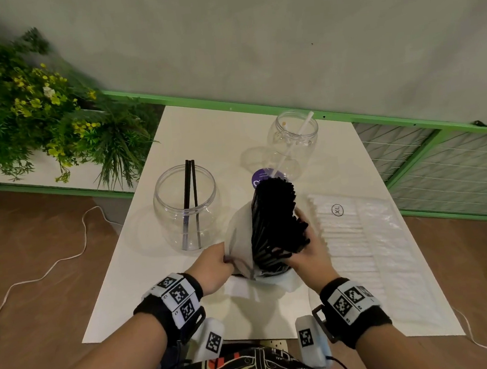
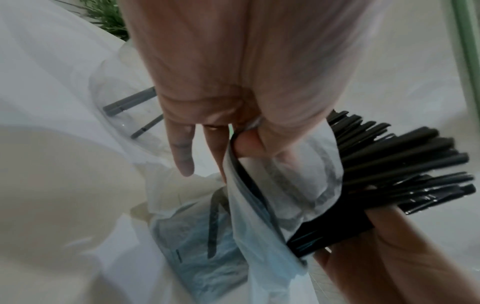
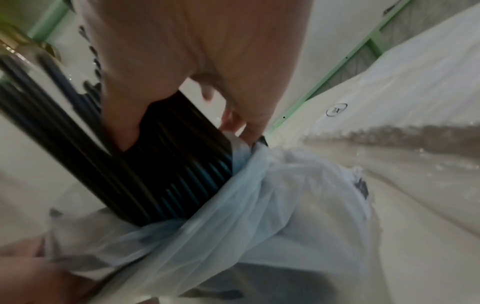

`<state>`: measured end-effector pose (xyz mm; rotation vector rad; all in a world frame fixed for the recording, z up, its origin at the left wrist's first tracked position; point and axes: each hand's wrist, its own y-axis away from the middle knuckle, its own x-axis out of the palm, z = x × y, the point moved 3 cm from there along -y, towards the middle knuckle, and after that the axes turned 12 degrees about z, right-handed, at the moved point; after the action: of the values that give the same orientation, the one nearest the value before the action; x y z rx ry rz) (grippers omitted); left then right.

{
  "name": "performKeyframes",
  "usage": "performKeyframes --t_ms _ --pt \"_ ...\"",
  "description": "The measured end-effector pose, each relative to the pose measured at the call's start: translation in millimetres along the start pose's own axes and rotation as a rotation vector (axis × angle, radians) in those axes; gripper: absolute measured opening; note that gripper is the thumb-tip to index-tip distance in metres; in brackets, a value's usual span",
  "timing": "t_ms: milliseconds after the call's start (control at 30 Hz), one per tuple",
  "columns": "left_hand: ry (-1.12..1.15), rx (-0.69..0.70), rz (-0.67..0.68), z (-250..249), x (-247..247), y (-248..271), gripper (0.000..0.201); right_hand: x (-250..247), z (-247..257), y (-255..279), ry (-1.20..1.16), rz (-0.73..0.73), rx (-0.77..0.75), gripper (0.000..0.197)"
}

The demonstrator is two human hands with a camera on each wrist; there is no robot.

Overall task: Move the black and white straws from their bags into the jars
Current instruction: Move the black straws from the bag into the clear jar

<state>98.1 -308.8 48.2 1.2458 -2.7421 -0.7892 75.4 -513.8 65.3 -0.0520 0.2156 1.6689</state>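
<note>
At the far left of the white tabletop point(image 1: 123, 295), a green plant with yellow flowers point(image 1: 41, 113) overhangs the table's edge. Next comes a round clear plastic jar point(image 1: 185, 206) standing upright with two black straws point(image 1: 189, 188) leaning in it, their upper ends past the rim and pointing away from the person. The left hand point(image 1: 211, 270) reaches in low from the near side, thumb and fingers pinching the loose rim of a thin translucent plastic bag point(image 1: 239, 243); the left wrist view shows the thumb pressed against the film while the other fingers hang straighter. Out of the bag's mouth rises a thick bundle of black straws point(image 1: 273, 211), its long axis tilted up and away from the person, far ends fanned out. The right hand point(image 1: 308, 252) wraps the bundle's lower right side, thumb across the straws and fingers curled behind. Beyond the bundle a second clear plastic jar point(image 1: 292, 139) holds one white straw point(image 1: 297, 142) leaning to the right. At the right lies a flat clear bag of white straws point(image 1: 354, 234) marked XL, just beside the right hand.
</note>
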Motion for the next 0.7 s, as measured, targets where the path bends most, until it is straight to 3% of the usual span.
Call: performKeyframes --t_ms 133,200,300,400,500,700 --pt "0.100 -0.002 -0.084 -1 -6 2 0.048 -6 -4 -2 0.081 0.054 0.074 0.048" --pt "0.226 -0.024 -0.121 0 -6 2 0.052 -10 -1 1 0.116 0.039 0.081 0.039" --pt "0.316 -0.024 -0.101 -1 -4 0 0.055 -15 -3 12 0.020 0.215 0.135 0.085" --pt "0.296 -0.018 -0.078 -3 -4 0 0.065 -11 -3 23 0.101 0.384 0.145 0.110" --pt "0.074 -0.019 -0.011 -2 -1 -4 0.071 -5 -7 15 0.274 0.278 0.118 0.133" --pt "-0.020 -0.083 0.105 6 8 -13 0.044 5 -17 -15 0.180 0.132 0.115 0.116"
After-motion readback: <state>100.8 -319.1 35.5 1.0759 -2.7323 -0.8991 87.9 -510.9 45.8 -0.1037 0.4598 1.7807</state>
